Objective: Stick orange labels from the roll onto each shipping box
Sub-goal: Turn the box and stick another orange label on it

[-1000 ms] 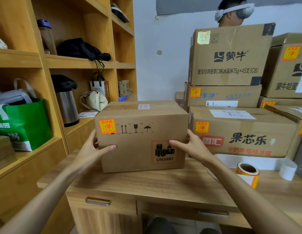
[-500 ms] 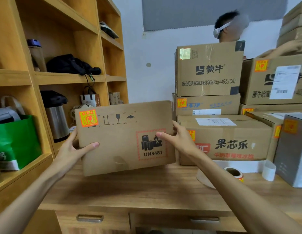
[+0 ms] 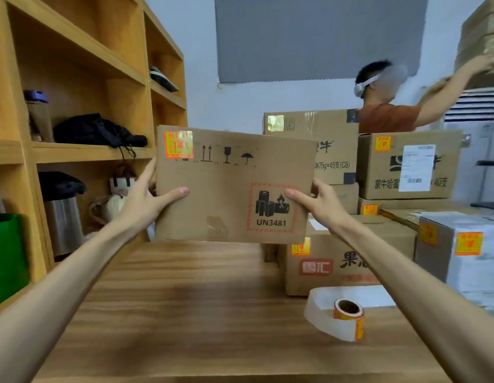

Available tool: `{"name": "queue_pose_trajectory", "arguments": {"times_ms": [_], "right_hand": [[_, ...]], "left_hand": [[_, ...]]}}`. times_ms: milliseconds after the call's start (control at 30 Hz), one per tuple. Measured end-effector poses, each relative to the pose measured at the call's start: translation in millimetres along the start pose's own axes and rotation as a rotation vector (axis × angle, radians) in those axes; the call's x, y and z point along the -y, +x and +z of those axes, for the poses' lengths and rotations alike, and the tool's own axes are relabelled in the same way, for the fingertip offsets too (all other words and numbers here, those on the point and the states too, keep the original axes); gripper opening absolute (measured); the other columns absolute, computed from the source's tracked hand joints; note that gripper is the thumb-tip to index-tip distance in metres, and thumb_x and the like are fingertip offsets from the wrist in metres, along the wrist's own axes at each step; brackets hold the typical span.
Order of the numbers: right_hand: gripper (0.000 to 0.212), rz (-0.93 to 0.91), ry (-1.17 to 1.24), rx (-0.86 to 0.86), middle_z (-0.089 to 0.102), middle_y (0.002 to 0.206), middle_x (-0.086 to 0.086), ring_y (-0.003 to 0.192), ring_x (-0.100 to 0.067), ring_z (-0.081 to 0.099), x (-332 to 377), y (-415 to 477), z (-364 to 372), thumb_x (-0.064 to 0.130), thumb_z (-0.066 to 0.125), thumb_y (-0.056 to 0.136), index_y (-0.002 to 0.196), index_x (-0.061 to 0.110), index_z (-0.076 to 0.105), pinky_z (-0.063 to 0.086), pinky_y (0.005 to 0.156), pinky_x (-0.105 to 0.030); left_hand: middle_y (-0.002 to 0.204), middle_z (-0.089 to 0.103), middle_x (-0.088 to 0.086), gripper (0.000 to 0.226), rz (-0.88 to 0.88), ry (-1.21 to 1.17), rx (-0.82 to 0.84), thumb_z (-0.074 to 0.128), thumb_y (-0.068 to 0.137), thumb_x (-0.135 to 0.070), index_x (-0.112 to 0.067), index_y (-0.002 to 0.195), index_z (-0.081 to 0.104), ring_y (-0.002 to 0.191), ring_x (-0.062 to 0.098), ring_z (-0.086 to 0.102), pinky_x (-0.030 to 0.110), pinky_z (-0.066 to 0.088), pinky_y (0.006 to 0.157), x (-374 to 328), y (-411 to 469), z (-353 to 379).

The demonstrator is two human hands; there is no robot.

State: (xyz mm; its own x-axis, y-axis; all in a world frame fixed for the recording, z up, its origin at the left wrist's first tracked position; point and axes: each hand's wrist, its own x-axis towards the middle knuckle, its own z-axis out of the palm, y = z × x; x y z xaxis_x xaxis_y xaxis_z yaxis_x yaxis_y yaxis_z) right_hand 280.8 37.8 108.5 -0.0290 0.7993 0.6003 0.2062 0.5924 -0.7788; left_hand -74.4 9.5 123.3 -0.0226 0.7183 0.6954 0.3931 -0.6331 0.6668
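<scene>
Box [image 3: 232,186]: brown cardboard, held up in front of the camera over the far side of the desk [image 3: 198,299], front face towards the viewer, top edge sloping down to the right. It looks lifted clear of the wood, though its bottom edge sits close to the desk's far edge, so contact cannot be ruled out. An orange label [image 3: 178,145] is already stuck at the top left corner, beside the printed arrows, glass and umbrella marks. A battery mark reading UN3481 is at lower right.

Left hand [image 3: 149,197]: grips the left side, thumb laid across the front, fingers up along the edge. Right hand [image 3: 320,203]: grips the right side, thumb on the front by the battery mark, and the other fingers are hidden behind the box.

Judgement: this box is done and the step in hand is setting it aside. To do it well:
- level the box and keep the arrows pointing up
- set it down gently, given the battery mark
- leave the labelled face outward

Roll [image 3: 348,313]: lies on the desk at right with its backing strip trailing, well below the box. The right forearm passes near it.

Beyond: stacked boxes [image 3: 406,167] at right, several labelled, a shelf unit [image 3: 74,150] at left, and a second person [image 3: 383,117] reaching up behind the stack, so check before adding to it
</scene>
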Motion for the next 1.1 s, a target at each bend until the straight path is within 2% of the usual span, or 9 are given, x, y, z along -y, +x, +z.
{"name": "queue_pose_trajectory", "arguments": {"times_ms": [100, 200, 333, 400, 533, 767, 833, 967, 1100], "right_hand": [[0.04, 0.016, 0.037, -0.048, 0.072, 0.114, 0.001, 0.104, -0.012, 0.068, -7, -2, -21, 0.024, 0.074, 0.087, 0.125, 0.016, 0.061, 0.058, 0.085, -0.028], [0.044, 0.006, 0.035, -0.074, 0.071, 0.115, 0.002, 0.105, -0.013, 0.069, -2, -1, -42, 0.026, 0.074, 0.087, 0.127, 0.017, 0.06, 0.058, 0.087, -0.031], [0.041, -0.032, 0.005, -0.095, 0.071, 0.111, 0.002, 0.091, -0.002, 0.071, 18, 5, -78, 0.02, 0.071, 0.089, 0.127, 0.012, 0.058, 0.055, 0.068, -0.015], [0.041, -0.037, -0.026, -0.103, 0.07, 0.112, 0.002, 0.092, -0.001, 0.07, 24, 8, -101, 0.019, 0.071, 0.09, 0.128, 0.011, 0.058, 0.055, 0.069, -0.014], [0.044, -0.01, -0.101, -0.128, 0.071, 0.113, 0.0, 0.098, -0.008, 0.07, 19, 9, -148, 0.023, 0.073, 0.088, 0.129, 0.012, 0.059, 0.055, 0.068, -0.016], [0.043, 0.057, -0.19, -0.121, 0.071, 0.115, -0.001, 0.102, -0.016, 0.07, -6, 1, -222, 0.024, 0.074, 0.087, 0.128, 0.019, 0.061, 0.058, 0.077, -0.029], [0.04, 0.065, -0.197, -0.12, 0.071, 0.115, -0.001, 0.101, -0.014, 0.07, -13, 0, -235, 0.021, 0.073, 0.088, 0.126, 0.019, 0.062, 0.059, 0.073, -0.024], [0.039, 0.09, -0.182, -0.124, 0.071, 0.114, 0.0, 0.098, -0.009, 0.071, -31, 1, -254, 0.018, 0.073, 0.088, 0.125, 0.017, 0.063, 0.057, 0.071, -0.02], [0.045, 0.139, -0.145, -0.09, 0.069, 0.122, -0.003, 0.109, -0.017, 0.068, -54, 5, -265, 0.022, 0.072, 0.087, 0.13, 0.017, 0.059, 0.056, 0.086, -0.031]], "left_hand": [[0.123, 0.066, -0.021, 0.079, 0.045, 0.003, 0.035, 0.079, 0.084, -0.027, -0.041, 0.151, 0.039, 0.104, -0.009, 0.064, 0.017, 0.056, 0.08, -14, 11, 16], [0.132, 0.063, -0.016, 0.086, 0.085, 0.01, 0.056, 0.081, 0.082, -0.035, -0.045, 0.154, 0.033, 0.109, -0.006, 0.063, 0.027, 0.055, 0.087, -26, 25, 25], [0.135, 0.064, -0.014, 0.09, 0.107, -0.037, 0.041, 0.083, 0.079, -0.042, -0.044, 0.154, 0.032, 0.12, 0.005, 0.062, 0.036, 0.055, 0.096, -40, 39, 51], [0.132, 0.065, -0.015, 0.092, 0.108, -0.077, 0.037, 0.083, 0.079, -0.043, -0.048, 0.154, 0.03, 0.12, 0.008, 0.063, 0.034, 0.056, 0.093, -42, 41, 72], [0.12, 0.068, -0.018, 0.089, 0.08, -0.167, 0.044, 0.082, 0.082, -0.034, -0.043, 0.155, 0.03, 0.106, -0.001, 0.067, 0.019, 0.059, 0.078, -47, 40, 126], [0.133, 0.064, -0.006, 0.091, 0.047, -0.237, 0.087, 0.08, 0.086, -0.035, -0.049, 0.155, 0.023, 0.114, 0.013, 0.066, 0.038, 0.059, 0.093, -45, 36, 214], [0.136, 0.062, -0.008, 0.093, 0.038, -0.239, 0.089, 0.081, 0.085, -0.041, -0.051, 0.155, 0.021, 0.118, 0.015, 0.064, 0.046, 0.057, 0.097, -40, 35, 231], [0.144, 0.056, -0.011, 0.102, 0.006, -0.206, 0.088, 0.078, 0.068, -0.071, -0.063, 0.15, 0.017, 0.13, 0.019, 0.056, 0.056, 0.051, 0.103, -33, 36, 255], [0.148, 0.053, -0.014, 0.105, -0.003, -0.166, 0.101, 0.075, 0.065, -0.078, -0.064, 0.15, 0.015, 0.133, 0.02, 0.054, 0.058, 0.05, 0.104, -28, 37, 271]]}}
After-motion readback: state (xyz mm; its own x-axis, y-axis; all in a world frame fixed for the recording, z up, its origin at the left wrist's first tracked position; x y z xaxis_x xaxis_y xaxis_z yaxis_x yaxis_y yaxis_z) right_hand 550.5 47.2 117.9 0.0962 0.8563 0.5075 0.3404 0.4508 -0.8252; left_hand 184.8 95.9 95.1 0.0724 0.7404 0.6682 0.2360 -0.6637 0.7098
